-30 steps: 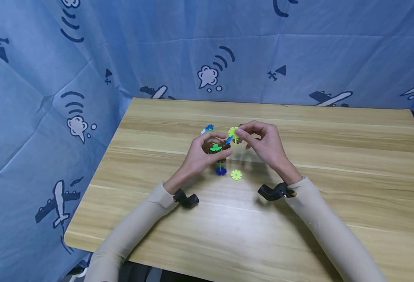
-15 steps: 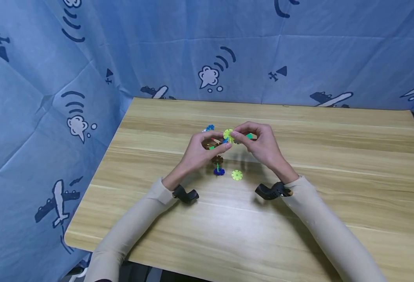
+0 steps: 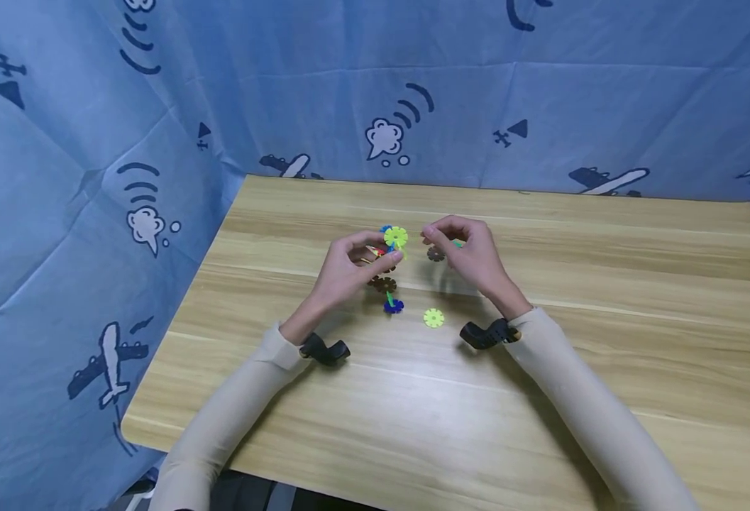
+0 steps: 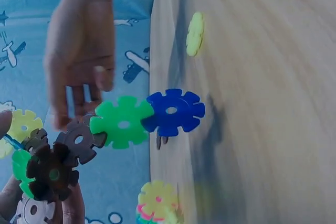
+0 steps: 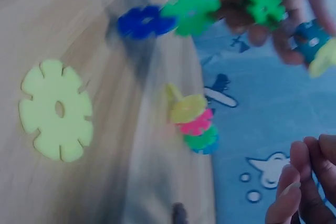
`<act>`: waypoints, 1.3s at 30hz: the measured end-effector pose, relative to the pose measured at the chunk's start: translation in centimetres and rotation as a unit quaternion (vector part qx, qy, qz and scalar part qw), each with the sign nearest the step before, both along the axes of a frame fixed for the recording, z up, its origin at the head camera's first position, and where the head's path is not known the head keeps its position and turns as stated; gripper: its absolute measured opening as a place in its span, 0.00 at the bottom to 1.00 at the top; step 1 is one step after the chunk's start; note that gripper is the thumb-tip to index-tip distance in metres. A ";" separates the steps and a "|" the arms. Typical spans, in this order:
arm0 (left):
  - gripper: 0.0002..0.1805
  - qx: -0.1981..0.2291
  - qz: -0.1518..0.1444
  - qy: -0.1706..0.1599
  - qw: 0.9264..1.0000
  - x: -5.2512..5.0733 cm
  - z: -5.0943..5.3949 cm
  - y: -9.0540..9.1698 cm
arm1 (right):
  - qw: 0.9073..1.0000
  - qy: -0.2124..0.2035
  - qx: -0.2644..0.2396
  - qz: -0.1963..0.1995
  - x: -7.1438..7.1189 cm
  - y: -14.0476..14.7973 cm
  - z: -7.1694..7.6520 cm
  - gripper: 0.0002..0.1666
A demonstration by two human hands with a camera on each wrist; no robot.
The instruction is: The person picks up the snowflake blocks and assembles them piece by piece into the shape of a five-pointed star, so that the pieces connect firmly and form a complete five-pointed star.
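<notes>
Blue cloth [image 3: 323, 42] printed with aeroplanes and puffs of cloud hangs behind and to the left of us, creased in long folds. Against it stands a pale wood-grained tabletop [image 3: 406, 426], its striping running crosswise and a soft sheen of light lying on the near part.

Over the middle of this surface we hold a chain of notched discs [image 4: 90, 139] in our left hand [image 3: 344, 270], thumb and fingers curved round its brown and green middle. Its long axis runs away from us in the head view: a dark blue disc [image 3: 394, 306] forms the near end and points toward us, while a yellow disc [image 3: 396, 237] forms the far end, above the thumb. The blue end seems to hang just over the wood, though its contact is hard to judge.

Our right hand [image 3: 470, 255] hovers just beside, fingers loosely bent, thumb near the index finger, with nothing that we can see in its grasp. Beyond it lies a brown disc [image 3: 436, 254]. Nearer to us, a loose yellow-green disc [image 3: 434, 318] lies flat on the tabletop, and a small multicoloured cluster [image 5: 195, 124] sits toward the far edge.
</notes>
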State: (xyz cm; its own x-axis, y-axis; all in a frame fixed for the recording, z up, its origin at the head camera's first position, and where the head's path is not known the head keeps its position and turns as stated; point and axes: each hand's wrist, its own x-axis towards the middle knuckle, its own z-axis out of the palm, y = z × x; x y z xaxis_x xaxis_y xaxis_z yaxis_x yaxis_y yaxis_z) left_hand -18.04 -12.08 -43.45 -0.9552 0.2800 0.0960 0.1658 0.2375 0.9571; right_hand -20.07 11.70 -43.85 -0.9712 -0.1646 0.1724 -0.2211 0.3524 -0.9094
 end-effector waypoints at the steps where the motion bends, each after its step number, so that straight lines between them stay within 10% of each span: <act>1: 0.21 0.003 0.001 0.001 1.000 0.0 0.0 -0.2 | 1.000 -0.004 0.010 -0.002 -0.3 -0.1 -0.3 0.17; 18: 0.17 0.019 0.021 0.018 0.999 -0.5 0.7 -2.4 | 0.981 -0.055 0.179 0.044 -2.3 -5.1 -2.1 0.23; 30: 0.16 0.029 0.019 0.013 0.999 -0.6 0.7 -2.7 | 0.955 -0.078 0.284 -0.038 -4.0 0.9 -0.9 0.18; 39: 0.17 0.033 0.012 0.012 0.999 -0.5 0.3 -2.5 | 0.951 -0.109 0.289 0.010 -3.9 2.5 -1.1 0.23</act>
